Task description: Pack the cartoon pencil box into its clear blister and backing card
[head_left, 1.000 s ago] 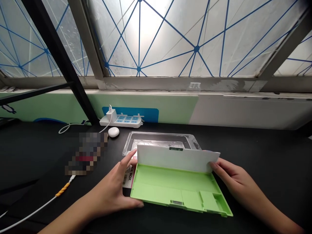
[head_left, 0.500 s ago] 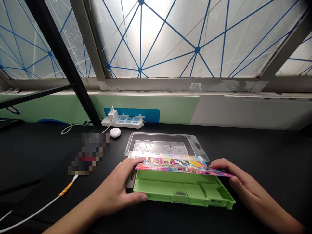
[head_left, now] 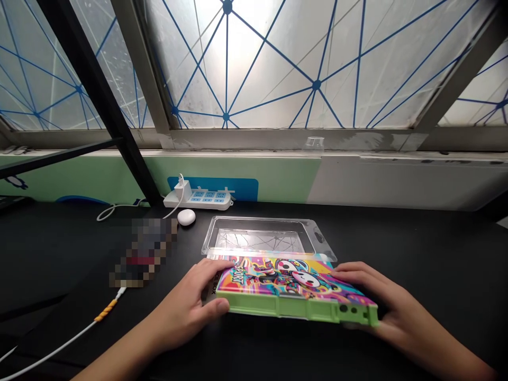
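Observation:
A green plastic pencil box (head_left: pixel 296 307) with a bright cartoon lid (head_left: pixel 286 280) lies closed on the black table. My left hand (head_left: pixel 190 307) grips its left end, thumb along the front edge and fingers over the top corner. My right hand (head_left: pixel 381 301) wraps round the right end, fingers on the lid. A printed card (head_left: pixel 211 286) pokes out under the box at the left. Behind the box lies a clear plastic blister tray (head_left: pixel 264 238).
A white power strip (head_left: pixel 202 198) with a plugged charger sits by the green wall. A small white round object (head_left: pixel 186 217) lies near it. A blurred-out item (head_left: pixel 143 248) and a white cable with a yellow wrap (head_left: pixel 103 310) are at the left.
The box's lid was standing open and has come down flat; the box is now closed. Both hands stayed on its ends and shifted onto the lid.

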Action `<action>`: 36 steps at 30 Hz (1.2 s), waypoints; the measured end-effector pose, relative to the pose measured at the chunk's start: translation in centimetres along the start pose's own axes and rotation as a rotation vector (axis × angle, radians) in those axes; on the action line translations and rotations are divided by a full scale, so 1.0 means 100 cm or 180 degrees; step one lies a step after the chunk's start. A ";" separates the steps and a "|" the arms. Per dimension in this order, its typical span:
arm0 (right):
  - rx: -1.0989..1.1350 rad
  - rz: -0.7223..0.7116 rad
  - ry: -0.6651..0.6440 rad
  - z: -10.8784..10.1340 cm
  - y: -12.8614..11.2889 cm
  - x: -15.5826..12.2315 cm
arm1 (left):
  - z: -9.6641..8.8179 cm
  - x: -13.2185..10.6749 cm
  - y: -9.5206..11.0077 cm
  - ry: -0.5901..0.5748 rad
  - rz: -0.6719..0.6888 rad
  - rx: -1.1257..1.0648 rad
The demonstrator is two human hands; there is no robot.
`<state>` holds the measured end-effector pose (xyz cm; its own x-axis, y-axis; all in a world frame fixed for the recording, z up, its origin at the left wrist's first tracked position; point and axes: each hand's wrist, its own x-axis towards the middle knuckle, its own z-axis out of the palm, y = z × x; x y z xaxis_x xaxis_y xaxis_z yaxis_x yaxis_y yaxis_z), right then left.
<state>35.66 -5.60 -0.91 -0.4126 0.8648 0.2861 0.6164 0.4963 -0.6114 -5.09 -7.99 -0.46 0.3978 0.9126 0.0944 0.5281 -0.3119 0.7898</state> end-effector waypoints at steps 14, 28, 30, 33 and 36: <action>0.0250 0.0753 -0.0554 0.002 -0.002 0.006 | 0.004 0.001 0.008 -0.0081 0.0120 0.0708; 0.0017 0.0844 -0.0758 0.003 0.001 0.011 | 0.010 -0.003 -0.011 0.0092 -0.0018 0.0496; -0.0060 0.0837 -0.0749 0.003 0.004 0.011 | 0.010 -0.002 -0.012 0.0080 -0.0043 0.0414; -0.0184 0.0890 -0.0648 0.004 0.005 0.008 | 0.009 -0.002 -0.012 0.0075 -0.0085 0.0364; -0.0303 0.0914 -0.0407 0.007 0.004 0.004 | 0.009 -0.002 -0.012 0.0081 -0.0106 0.0373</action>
<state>35.33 -5.09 -1.56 -0.2900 0.9569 0.0132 0.7772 0.2435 -0.5802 -5.13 -8.06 -1.91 0.3602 0.9289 0.0860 0.6253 -0.3088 0.7167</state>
